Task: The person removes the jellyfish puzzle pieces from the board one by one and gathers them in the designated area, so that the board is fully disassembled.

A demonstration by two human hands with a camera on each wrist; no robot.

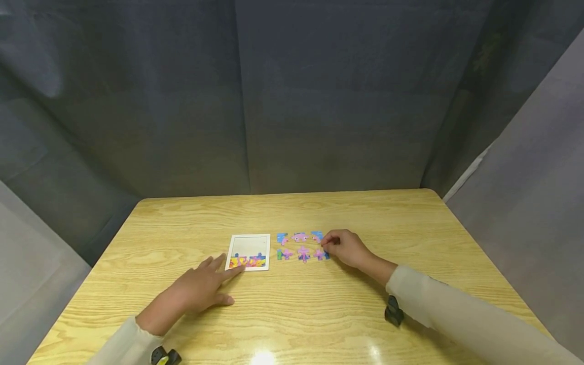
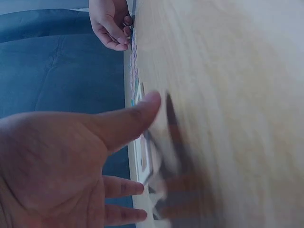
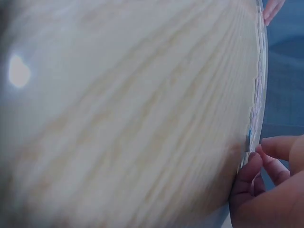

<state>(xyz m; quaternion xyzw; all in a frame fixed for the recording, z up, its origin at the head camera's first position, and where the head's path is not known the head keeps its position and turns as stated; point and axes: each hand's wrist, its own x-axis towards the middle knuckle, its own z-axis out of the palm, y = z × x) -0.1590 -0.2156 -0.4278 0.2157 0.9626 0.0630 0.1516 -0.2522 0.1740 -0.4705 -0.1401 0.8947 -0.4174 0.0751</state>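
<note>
My left hand (image 1: 201, 285) lies with fingers spread. Its fingertips reach the near left edge of a white puzzle tray (image 1: 267, 253), and its index finger overlaps the lower rim. Along the tray's bottom sits a joined strip of yellow and pink jigsaw pieces (image 1: 248, 261); bare board shows above. To the right, my right hand (image 1: 348, 247) has curled fingers, with thumb and index tips close together between the upper right jigsaw piece (image 1: 317, 235) and the lower right jigsaw piece (image 1: 319, 254). I cannot tell whether these fingers pinch a piece.
Loose pink and blue pieces lie in two rows right of the tray, among them a piece with eyes (image 1: 299, 236) and a green-edged piece (image 1: 284, 254). They rest on a wood-grain table (image 1: 292, 309). A dark curtain (image 1: 319, 111) hangs behind its far edge.
</note>
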